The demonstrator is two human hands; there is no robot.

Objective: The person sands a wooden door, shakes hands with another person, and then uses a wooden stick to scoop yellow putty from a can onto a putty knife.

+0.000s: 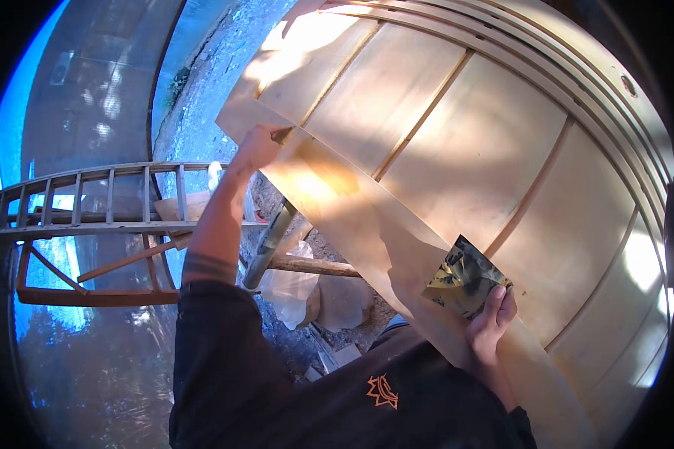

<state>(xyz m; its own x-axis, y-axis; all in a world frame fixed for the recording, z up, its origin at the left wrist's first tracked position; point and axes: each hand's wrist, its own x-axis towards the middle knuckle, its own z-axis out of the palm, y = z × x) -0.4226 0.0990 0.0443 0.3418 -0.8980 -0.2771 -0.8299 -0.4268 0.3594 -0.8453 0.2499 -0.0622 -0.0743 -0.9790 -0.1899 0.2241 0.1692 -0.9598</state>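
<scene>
My left hand is closed, pressed against the far end of a long pale wooden board. A small dark-brown thing shows at its fingertips, too small to name. Below on the right, my right hand grips a square, shiny sheet by its lower right corner, thumb on top. Dark and gold patches, perhaps reflections, cover the sheet. It is tilted over the board's near part, partly hiding it. A yellowish, sunlit patch lies on the board between my hands.
Several wide wooden panels with narrow strips between them spread beyond the board. A ladder lies to the left above a brown wooden frame. Under the board are a pole-like support and whitish plastic bags.
</scene>
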